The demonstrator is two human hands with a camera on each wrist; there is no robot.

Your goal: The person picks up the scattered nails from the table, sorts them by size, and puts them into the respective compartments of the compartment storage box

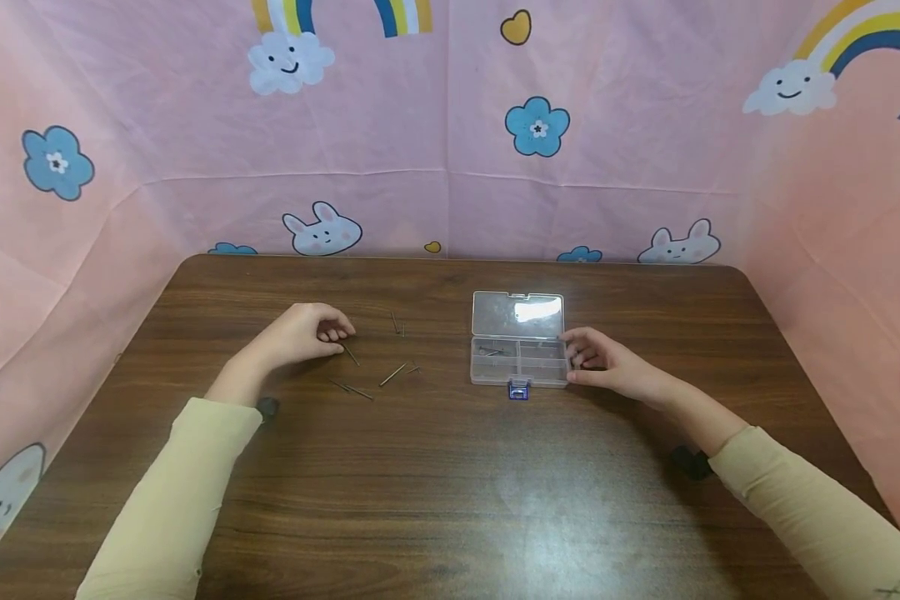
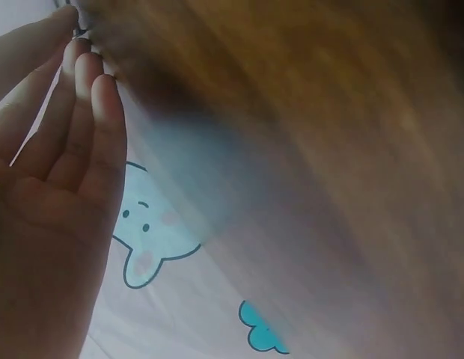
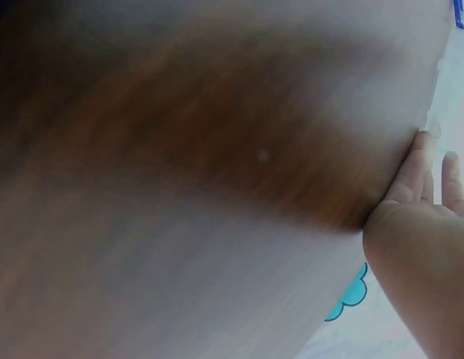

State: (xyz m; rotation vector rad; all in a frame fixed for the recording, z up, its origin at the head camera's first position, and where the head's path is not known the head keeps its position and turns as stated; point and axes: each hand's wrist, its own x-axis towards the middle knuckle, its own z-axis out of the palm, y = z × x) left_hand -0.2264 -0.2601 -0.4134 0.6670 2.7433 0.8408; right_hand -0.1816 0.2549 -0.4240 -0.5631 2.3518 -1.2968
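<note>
Nails (image 1: 392,375) lie scattered on the brown table (image 1: 420,483) between the left hand (image 1: 296,335), its thumb and fingertips pinching one thin nail (image 1: 352,356), and the clear box (image 1: 487,379). The right hand (image 1: 607,365) grips the box's right end, its lid (image 1: 498,315) open; patterned pink cloth (image 1: 405,108) hangs behind.

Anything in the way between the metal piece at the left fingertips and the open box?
Just small loose metal pieces on the table, between the left hand and the clear box; nothing larger shows. The lid is open, the right hand at the box's opposite end.
</note>
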